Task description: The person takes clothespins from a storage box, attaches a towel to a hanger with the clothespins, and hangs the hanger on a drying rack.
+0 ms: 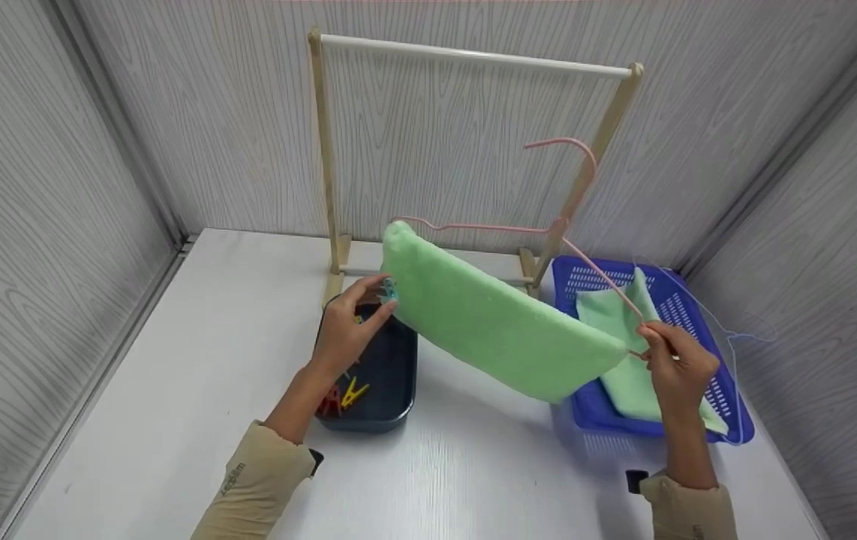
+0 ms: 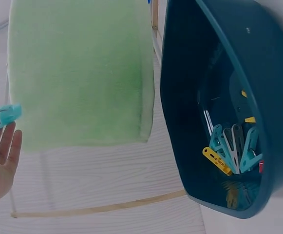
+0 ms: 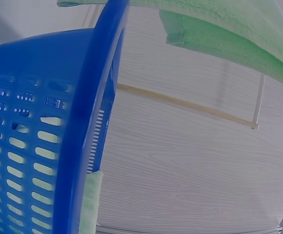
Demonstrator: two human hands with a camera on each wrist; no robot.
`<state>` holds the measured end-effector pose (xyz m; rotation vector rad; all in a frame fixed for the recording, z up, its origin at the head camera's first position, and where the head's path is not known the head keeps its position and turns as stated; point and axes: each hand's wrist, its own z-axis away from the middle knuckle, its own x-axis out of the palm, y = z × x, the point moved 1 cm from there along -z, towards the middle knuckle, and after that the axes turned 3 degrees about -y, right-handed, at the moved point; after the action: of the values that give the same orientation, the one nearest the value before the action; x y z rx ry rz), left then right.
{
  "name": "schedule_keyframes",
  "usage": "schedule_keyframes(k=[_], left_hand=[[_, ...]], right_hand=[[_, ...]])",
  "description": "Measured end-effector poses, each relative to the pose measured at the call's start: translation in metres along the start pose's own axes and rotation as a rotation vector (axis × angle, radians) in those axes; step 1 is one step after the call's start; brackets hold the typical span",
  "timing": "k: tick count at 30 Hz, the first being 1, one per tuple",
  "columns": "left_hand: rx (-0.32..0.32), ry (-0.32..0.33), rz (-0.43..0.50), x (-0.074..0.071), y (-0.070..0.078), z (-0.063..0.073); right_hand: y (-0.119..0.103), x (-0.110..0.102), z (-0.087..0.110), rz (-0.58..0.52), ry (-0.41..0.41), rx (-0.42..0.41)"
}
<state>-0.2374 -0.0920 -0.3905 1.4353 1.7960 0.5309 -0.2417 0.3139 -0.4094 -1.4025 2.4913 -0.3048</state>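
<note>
A light green towel (image 1: pixel 500 319) hangs folded over the lower bar of a pink hanger (image 1: pixel 503 227), tilted down to the right, with the hook free in the air. My right hand (image 1: pixel 680 367) grips the hanger by its right corner, just past the towel's end; the right wrist view leaves this hand out. Between thumb and fingers, my left hand (image 1: pixel 353 319) pinches a light blue clothespin (image 2: pixel 4 117) beside the towel's left edge. Whether the clothespin touches the cloth I cannot tell. Below the left hand sits a dark blue bin (image 1: pixel 380 375) holding several clothespins (image 2: pixel 236 148).
Behind the towel stands a wooden rack with a white top rail (image 1: pixel 473 54). A blue perforated basket (image 1: pixel 582 420) at the right contains more green cloth (image 1: pixel 631 394), with a pale blue hanger (image 1: pixel 733 375) over its right side. Wood-grain panels (image 1: pixel 233 112) enclose the white table (image 1: pixel 196 330).
</note>
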Motion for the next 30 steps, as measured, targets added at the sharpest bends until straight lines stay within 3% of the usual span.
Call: schedule_keyframes(k=[8, 14, 22, 30], left_hand=[[-0.018, 0.018, -0.010, -0.004, 0.009, -0.009], [0.044, 0.044, -0.034, -0.010, 0.012, -0.015], [0.089, 0.069, -0.021, -0.008, -0.020, -0.019], [0.173, 0.106, 0.000, -0.009, -0.019, -0.028]], right_hand=[[-0.002, 0.000, 0.000, -0.003, -0.002, 0.003], [-0.003, 0.001, 0.000, -0.025, 0.004, 0.000], [-0.005, 0.001, -0.002, -0.032, 0.012, 0.000], [-0.009, 0.002, -0.004, -0.038, 0.023, -0.001]])
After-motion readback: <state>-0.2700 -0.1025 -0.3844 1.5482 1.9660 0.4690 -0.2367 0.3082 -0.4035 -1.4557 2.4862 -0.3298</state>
